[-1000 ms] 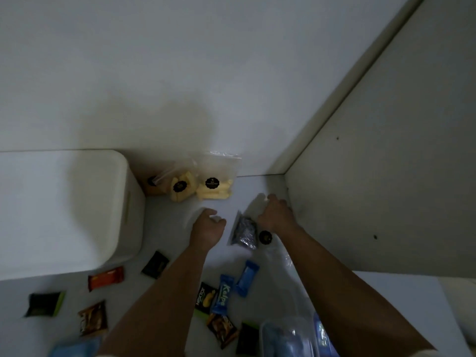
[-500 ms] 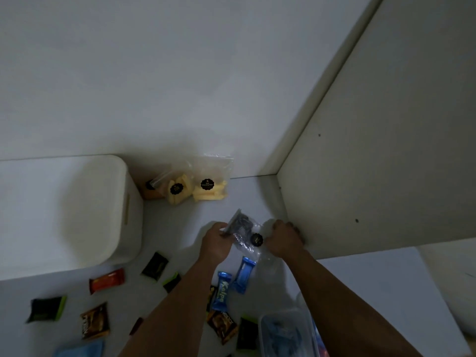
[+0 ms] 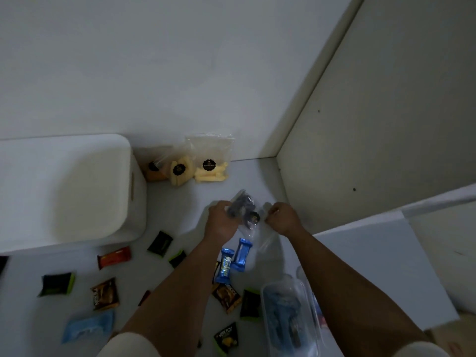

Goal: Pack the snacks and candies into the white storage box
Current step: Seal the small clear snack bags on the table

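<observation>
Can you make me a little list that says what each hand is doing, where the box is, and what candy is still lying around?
left hand: gripping the dark end of a clear bag of dark snacks
right hand: pinching the bag's other edge
white storage box: to the left, by the wall, no snacks visible in it
by the wall: clear bags of yellow snacks, beside the box
still on the surface: two blue candies, an orange bar, dark and brown packets
bottom right: clear plastic container
</observation>
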Demonstrator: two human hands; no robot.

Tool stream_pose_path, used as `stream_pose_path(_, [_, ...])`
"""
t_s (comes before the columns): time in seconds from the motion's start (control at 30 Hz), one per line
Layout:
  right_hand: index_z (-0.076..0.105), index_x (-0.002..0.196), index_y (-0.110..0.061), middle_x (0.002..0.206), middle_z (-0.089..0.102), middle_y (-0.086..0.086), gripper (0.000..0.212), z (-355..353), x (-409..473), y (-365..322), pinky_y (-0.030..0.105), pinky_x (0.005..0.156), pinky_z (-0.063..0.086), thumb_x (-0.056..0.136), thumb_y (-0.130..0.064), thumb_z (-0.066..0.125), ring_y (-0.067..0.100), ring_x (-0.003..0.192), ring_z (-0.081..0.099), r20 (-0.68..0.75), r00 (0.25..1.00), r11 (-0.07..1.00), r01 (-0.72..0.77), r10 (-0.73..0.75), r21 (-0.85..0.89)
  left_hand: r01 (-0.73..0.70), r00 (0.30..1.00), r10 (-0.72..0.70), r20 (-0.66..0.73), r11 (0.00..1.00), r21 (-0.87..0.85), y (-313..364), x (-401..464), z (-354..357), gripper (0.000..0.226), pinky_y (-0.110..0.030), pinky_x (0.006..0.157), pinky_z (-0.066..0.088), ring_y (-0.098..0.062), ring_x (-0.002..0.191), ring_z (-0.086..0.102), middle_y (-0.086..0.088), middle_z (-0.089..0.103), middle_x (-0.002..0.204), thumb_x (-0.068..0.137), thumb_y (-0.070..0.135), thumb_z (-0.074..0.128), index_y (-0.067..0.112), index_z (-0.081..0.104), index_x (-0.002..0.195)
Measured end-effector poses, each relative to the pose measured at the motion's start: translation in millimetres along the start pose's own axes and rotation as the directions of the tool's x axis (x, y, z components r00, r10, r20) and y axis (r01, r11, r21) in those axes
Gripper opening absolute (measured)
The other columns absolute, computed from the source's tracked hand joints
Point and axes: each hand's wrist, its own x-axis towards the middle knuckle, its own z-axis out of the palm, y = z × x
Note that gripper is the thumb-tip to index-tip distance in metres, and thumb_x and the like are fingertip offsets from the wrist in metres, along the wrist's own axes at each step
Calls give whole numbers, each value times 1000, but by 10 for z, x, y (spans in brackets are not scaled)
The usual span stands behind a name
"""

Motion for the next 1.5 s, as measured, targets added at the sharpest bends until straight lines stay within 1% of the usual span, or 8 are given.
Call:
stream_pose_path(0.1, [65,83,-15,81,69,15,23,-190,-256,-199,37,66,60,74,0,81,25,63,65,53,997,935,-67,52,349,-64,996,62,70,997,35,176,-289,-103,25,-25,63,46,-13,72,60,-1,65,83,79,25,81,22,56,75])
stream_pose_path(0.2, [66,92,-14,79,66,14,28,-325,-571,-452,28,52,51,76,6,77,21,55,60,104,994,870,-73,25,488,-152,968,134,210,986,74,312,-596,-256,31,-28,64,47,-11,66,58,-4,69,76,74,40,85,20,60,74])
stream_pose_path(0.4, [65,91,-13,73,63,14,27,-379,-1193,-750,32,59,49,75,5,77,23,59,58,102,993,833,-14,-51,552,-382,907,333,257,908,174,457,-1055,-663,25,-38,69,55,-19,74,67,1,70,77,78,41,80,22,64,73])
stream_pose_path(0.53, [65,92,-10,76,62,12,19,-354,-1590,-827,28,55,49,82,2,75,20,60,58,82,994,743,2,-76,669,-442,864,386,324,889,118,529,-1352,-919,18,-46,78,61,-16,70,71,-6,73,81,91,14,63,21,66,74])
stream_pose_path(0.93, [63,96,-4,85,67,17,8,20,-2459,-1115,23,46,51,91,1,65,20,63,64,13,990,673,88,-143,735,-579,812,507,289,763,287,431,-2027,-1364,26,-49,68,51,-15,62,54,-15,61,70,82,30,59,14,51,64])
stream_pose_path(1.13, [69,85,-15,85,74,6,21,57,-2606,-1228,26,59,53,86,-34,77,16,70,68,-13,967,644,180,-255,744,-458,882,434,185,882,114,363,-1969,-1449,24,-45,74,63,-23,74,73,-10,73,79,92,21,56,3,63,78])
stream_pose_path(1.27, [77,95,-4,92,75,14,17,30,-2560,-1112,27,66,53,85,-17,74,18,79,69,-3,961,694,203,-278,690,-311,921,323,215,946,-90,322,-1971,-1459,21,-49,79,63,-29,87,75,-19,74,93,101,9,52,-8,62,93])
stream_pose_path(1.5, [78,93,0,89,75,17,14,203,-2643,-995,26,67,59,84,-11,72,15,75,70,-16,935,757,297,-354,582,-279,926,284,249,959,-57,161,-2087,-1553,19,-53,83,60,-38,94,73,-25,72,96,100,9,52,4,63,85])
